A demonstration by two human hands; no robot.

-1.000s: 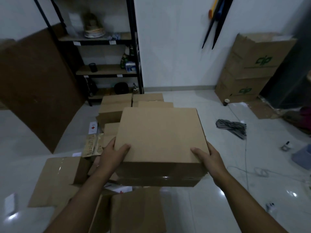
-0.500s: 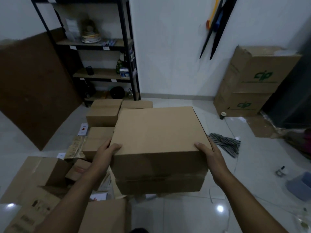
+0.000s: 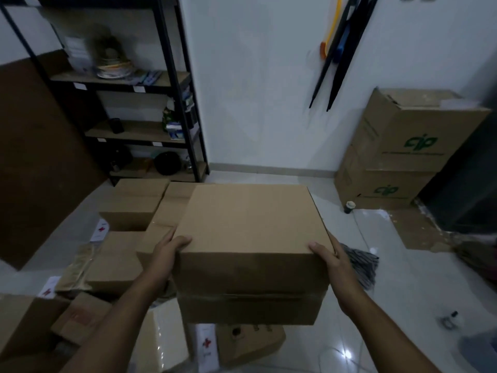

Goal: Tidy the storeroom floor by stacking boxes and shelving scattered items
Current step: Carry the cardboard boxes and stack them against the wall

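Note carton point(image 3: 250, 224) carried forward since earlier, clamped between left grip point(image 3: 166, 254) and right grip point(image 3: 333, 262), thumbs on top. Keep level; lower squarely onto floor boxes point(image 3: 134, 200) ahead-left of grip.

Two bare forearms, unclothed as far as they show, with a bare left hand point(image 3: 168, 254) and bare right hand point(image 3: 332, 261).

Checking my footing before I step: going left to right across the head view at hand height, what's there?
Brown flat packet → left hand → carried cardboard box → right hand → striped cloth on the floor.
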